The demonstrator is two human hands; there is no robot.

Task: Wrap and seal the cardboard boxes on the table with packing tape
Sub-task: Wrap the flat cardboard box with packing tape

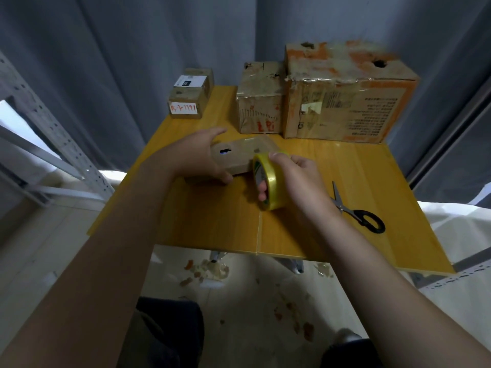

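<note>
A small flat cardboard box (240,155) with a dark hole in its top lies at the middle of the yellow table (345,176). My left hand (198,155) grips its left end, thumb at the near edge and fingers over the far side. My right hand (297,179) holds a roll of yellowish packing tape (268,181) upright against the box's right end, fingers through the core and thumb on top. A strip of tape seems to run from the roll onto the box.
Black-handled scissors (356,208) lie on the table to the right of my hand. At the back stand a large worn box (345,102), a medium box (260,107) and two small stacked boxes (190,94). Tape scraps litter the floor (212,269).
</note>
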